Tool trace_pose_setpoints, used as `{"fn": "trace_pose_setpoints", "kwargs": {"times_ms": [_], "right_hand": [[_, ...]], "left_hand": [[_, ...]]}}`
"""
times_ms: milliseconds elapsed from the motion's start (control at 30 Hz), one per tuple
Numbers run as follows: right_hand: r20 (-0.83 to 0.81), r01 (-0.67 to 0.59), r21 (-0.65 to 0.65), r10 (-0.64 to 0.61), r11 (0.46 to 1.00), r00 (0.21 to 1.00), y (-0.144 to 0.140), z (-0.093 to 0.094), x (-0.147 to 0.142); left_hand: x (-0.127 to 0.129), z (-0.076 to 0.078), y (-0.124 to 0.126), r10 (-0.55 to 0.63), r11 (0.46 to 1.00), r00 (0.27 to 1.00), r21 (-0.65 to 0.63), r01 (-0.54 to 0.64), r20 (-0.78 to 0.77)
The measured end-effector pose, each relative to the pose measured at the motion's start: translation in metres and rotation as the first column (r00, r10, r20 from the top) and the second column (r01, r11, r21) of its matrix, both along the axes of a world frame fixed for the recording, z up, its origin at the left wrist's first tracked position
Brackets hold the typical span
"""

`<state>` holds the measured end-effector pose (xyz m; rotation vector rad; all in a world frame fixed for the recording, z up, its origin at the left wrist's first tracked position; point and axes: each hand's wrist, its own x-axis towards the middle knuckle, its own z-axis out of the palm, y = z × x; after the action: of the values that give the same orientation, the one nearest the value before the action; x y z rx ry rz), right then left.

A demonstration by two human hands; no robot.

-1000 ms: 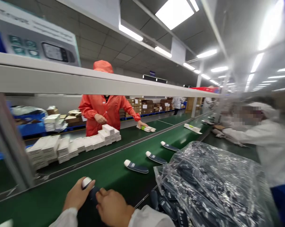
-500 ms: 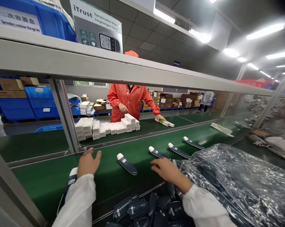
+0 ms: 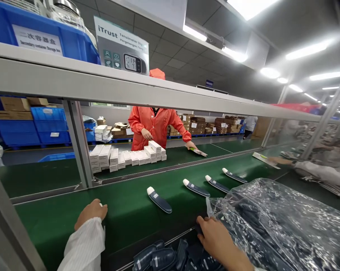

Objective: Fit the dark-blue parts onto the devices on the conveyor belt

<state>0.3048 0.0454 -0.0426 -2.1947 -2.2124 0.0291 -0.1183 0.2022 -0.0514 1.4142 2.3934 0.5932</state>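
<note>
My left hand [image 3: 92, 213] is closed at the near left of the green belt [image 3: 125, 210]. A small white tip shows between its fingers, and the rest of what it holds is hidden. My right hand [image 3: 216, 239] is curled round a dark blue plastic piece [image 3: 198, 228], partly hidden, by the belt's near edge. Below lies a heap of dark blue plastic pieces [image 3: 163, 258]. On the belt between and beyond my hands lie several slim dark blue devices with white tips, the nearest being a thermometer-like device [image 3: 160, 200].
A clear plastic bag [image 3: 283, 214] of dark pieces fills the near right. A metal post [image 3: 79, 143] and shelf beam [image 3: 147, 90] stand ahead. Across the belt, a person in orange [image 3: 155, 126] stands behind white boxes [image 3: 143, 156]. A co-worker's arm [image 3: 313, 167] reaches in from the right.
My left hand has drawn back and closed. My right hand has moved down toward the heap and curled round a dark piece. The belt devices sit slightly further right in view.
</note>
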Motion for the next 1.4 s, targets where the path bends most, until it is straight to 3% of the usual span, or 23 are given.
{"fn": "trace_pose_setpoints", "kwargs": {"times_ms": [167, 300, 367, 500, 633, 767, 967, 1133, 1233, 1333, 1400], "right_hand": [[-0.287, -0.058, 0.045, 0.069, 0.997, 0.956, 0.005, 0.014, -0.012], [-0.485, -0.192, 0.119, 0.226, 0.974, 0.845, 0.024, 0.029, -0.066], [-0.498, -0.265, 0.142, 0.3, 0.954, 0.813, 0.036, 0.028, -0.102], [-0.408, -0.351, 0.172, 0.391, 0.921, 0.825, 0.059, 0.015, -0.164], [-0.369, -0.391, 0.171, 0.427, 0.904, 0.826, 0.067, 0.002, -0.195], [-0.35, -0.408, 0.161, 0.439, 0.899, 0.828, 0.063, -0.003, -0.2], [-0.259, -0.412, 0.11, 0.426, 0.905, 0.867, 0.058, -0.006, -0.185], [-0.234, -0.374, 0.077, 0.381, 0.924, 0.894, 0.066, -0.004, -0.171], [-0.24, -0.37, 0.138, 0.393, 0.919, 0.888, 0.063, 0.002, -0.162], [-0.325, -0.477, 0.211, 0.522, 0.853, 0.789, 0.049, 0.009, -0.149], [-0.404, -0.66, 0.194, 0.672, 0.726, 0.62, 0.04, 0.011, -0.139]], "left_hand": [[0.017, 0.01, -0.005, 0.005, 1.0, 0.998, 0.009, -0.005, 0.058], [0.04, 0.016, -0.011, -0.064, 0.998, 0.996, 0.003, 0.064, 0.069], [0.046, 0.014, -0.011, -0.114, 0.993, 0.99, 0.041, 0.111, 0.087], [0.048, 0.005, -0.008, -0.191, 0.98, 0.977, 0.082, 0.184, 0.091], [0.053, 0.001, -0.007, -0.202, 0.976, 0.975, 0.104, 0.193, 0.088], [0.06, 0.0, -0.007, -0.186, 0.98, 0.977, 0.094, 0.177, 0.103], [0.067, -0.001, -0.007, -0.248, 0.967, 0.956, 0.106, 0.234, 0.158], [0.079, -0.003, -0.007, -0.3, 0.95, 0.949, 0.12, 0.288, 0.093], [0.072, -0.002, -0.006, -0.307, 0.944, 0.95, 0.143, 0.297, 0.054], [0.047, 0.009, -0.009, -0.159, 0.96, 0.987, 0.232, 0.159, -0.019], [0.03, 0.02, -0.015, 0.038, 0.958, 0.998, 0.286, -0.021, -0.054]]}}
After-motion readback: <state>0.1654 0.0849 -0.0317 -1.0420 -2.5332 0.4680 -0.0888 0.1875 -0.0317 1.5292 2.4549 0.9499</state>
